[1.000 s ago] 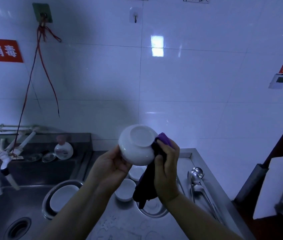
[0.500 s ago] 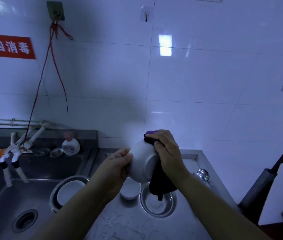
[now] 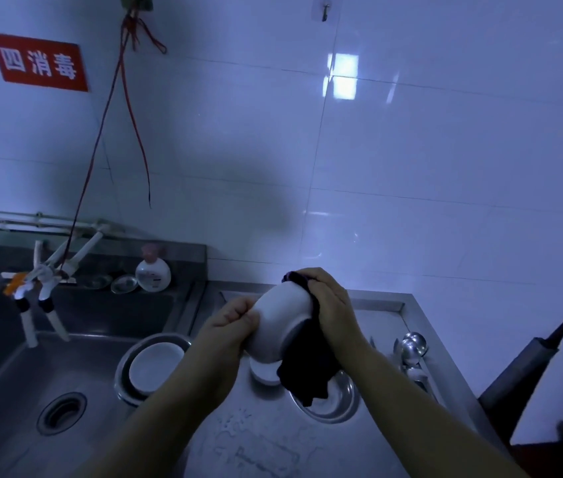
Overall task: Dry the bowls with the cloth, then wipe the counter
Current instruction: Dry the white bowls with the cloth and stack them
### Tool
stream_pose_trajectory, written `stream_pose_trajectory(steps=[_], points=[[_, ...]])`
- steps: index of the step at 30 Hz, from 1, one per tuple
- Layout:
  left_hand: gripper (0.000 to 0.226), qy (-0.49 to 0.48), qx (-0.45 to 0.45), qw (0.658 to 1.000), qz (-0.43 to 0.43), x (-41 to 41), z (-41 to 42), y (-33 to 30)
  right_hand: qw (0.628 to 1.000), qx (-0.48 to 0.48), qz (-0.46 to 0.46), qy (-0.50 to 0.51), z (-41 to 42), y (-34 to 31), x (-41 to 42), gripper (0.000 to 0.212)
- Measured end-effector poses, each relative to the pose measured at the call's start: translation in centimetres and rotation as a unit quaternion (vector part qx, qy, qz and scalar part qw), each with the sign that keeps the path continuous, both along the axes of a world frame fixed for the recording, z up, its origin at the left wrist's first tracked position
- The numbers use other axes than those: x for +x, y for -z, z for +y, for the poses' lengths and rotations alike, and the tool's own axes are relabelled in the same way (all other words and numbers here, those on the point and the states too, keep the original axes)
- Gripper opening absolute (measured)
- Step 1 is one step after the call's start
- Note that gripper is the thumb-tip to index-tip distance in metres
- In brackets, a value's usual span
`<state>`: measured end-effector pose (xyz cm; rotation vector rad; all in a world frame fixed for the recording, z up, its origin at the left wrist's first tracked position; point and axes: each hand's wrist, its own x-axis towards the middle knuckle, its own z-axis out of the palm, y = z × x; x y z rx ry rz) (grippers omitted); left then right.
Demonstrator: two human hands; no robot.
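Two hands were mid-drying, first step. Counter [image 3: 273, 439] lay wet at 6 o'clock, unwiped. White bowl [image 3: 280, 322] was held tilted above it. Left hand [image 3: 231, 326] had fingers curled tight on the bowl's side at 9 o'clock; right hand [image 3: 335, 308] clamped the dark cloth [image 3: 307, 374] against it at 3 o'clock. Next probably: turn the bowl, rub inside. Small bowl [image 3: 262, 372] and spoons [image 3: 411, 346] sat below, in the way of wiping.

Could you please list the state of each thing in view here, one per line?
white bowl: held tilted above the counter, being wiped
dark cloth: pressed on the bowl, tail hanging down
left hand: grip shut on the bowl
right hand: grip shut on the cloth
small white bowl: upright on the counter
steel basin: empty as far as visible
counter: wet with droplets
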<state>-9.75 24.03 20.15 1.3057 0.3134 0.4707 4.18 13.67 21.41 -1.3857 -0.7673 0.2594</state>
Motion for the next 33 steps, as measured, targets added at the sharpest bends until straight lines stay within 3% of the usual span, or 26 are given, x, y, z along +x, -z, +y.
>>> stream_pose_trajectory(steps=[4, 7, 9, 12, 15, 19, 21, 24, 27, 28, 31, 33], points=[[0.026, -0.016, -0.068, 0.997, -0.019, -1.5, 2.4, 0.1, 0.993, -0.031, 0.109, 0.043, 2.8, 2.6, -1.2, 0.033], [0.023, -0.04, -0.086, 0.994, -0.049, -2.4, 4.9, -0.5, 0.989, -0.096, 0.102, 0.054, 4.3, 4.6, -2.5, 0.029], [0.023, -0.055, -0.04, 0.997, -0.029, -3.1, 7.1, -0.8, 0.987, -0.119, 0.101, 0.041, 4.8, 5.9, -3.5, 0.028], [0.017, -0.075, 0.112, 0.989, 0.066, -4.3, 10.8, 0.5, 0.985, -0.144, 0.089, 0.04, 4.9, 7.4, -4.4, 0.025], [0.013, -0.079, 0.297, 0.934, 0.182, -5.2, 13.9, 3.3, 0.981, -0.185, 0.043, 0.046, 4.7, 8.6, -4.5, 0.029], [0.021, -0.064, 0.507, 0.79, 0.34, -6.0, 16.7, 7.9, 0.972, -0.214, 0.047, 0.082, 4.0, 10.8, -4.3, 0.036], [0.024, -0.057, 0.572, 0.733, 0.365, -6.1, 17.5, 10.2, 0.969, -0.22, 0.063, 0.096, 3.9, 12.0, -4.3, 0.037], [0.028, -0.022, 0.634, 0.676, 0.375, -5.9, 18.1, 13.2, 0.965, -0.222, 0.079, 0.112, 3.8, 13.2, -4.7, 0.038], [0.017, 0.008, 0.692, 0.62, 0.371, -5.9, 18.6, 15.2, 0.963, -0.222, 0.091, 0.121, 3.9, 14.2, -4.9, 0.036], [0.008, 0.021, 0.711, 0.606, 0.356, -5.8, 18.7, 15.4, 0.963, -0.221, 0.095, 0.124, 3.9, 14.4, -5.0, 0.034], [0.034, 0.015, 0.737, 0.6, 0.31, -5.8, 19.2, 16.6, 0.963, -0.217, 0.099, 0.128, 3.7, 15.0, -5.0, 0.029], [0.036, 0.018, 0.734, 0.609, 0.3, -5.8, 19.4, 17.5, 0.963, -0.218, 0.1, 0.122, 3.5, 15.3, -4.8, 0.027]])
